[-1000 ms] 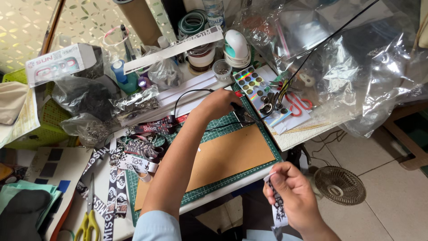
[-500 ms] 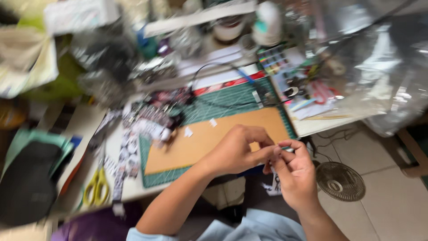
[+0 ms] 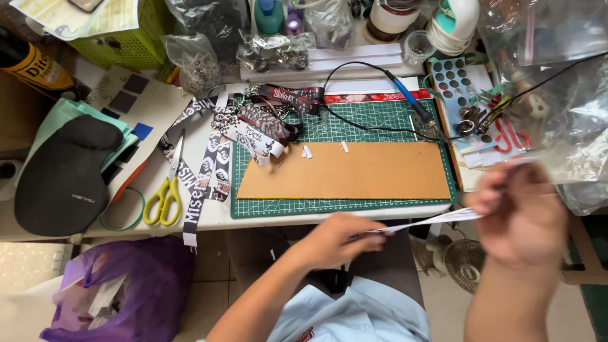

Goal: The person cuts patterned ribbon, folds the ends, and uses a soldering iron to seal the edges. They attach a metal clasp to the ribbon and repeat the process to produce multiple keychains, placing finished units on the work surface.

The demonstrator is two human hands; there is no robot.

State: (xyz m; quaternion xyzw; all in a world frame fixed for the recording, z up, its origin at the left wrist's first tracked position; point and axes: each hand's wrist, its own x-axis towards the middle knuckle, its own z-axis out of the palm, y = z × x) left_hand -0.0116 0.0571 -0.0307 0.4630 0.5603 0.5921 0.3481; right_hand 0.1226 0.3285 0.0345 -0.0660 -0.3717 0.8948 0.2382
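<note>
Your way over the brown board (image 3: 345, 171) lies open; lanyards (image 3: 253, 130), a soldering iron (image 3: 415, 107) and scissors (image 3: 166, 190) crowd its edges.

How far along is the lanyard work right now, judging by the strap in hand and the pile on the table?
Done, it seems: several printed straps lie heaped at the cutting mat's left edge. In hand: the left hand and the blurred right hand stretch one pale strap between them, in front of the table edge. Left: the brown board lies bare, and the yellow scissors and soldering-type tool lie untouched.
</note>
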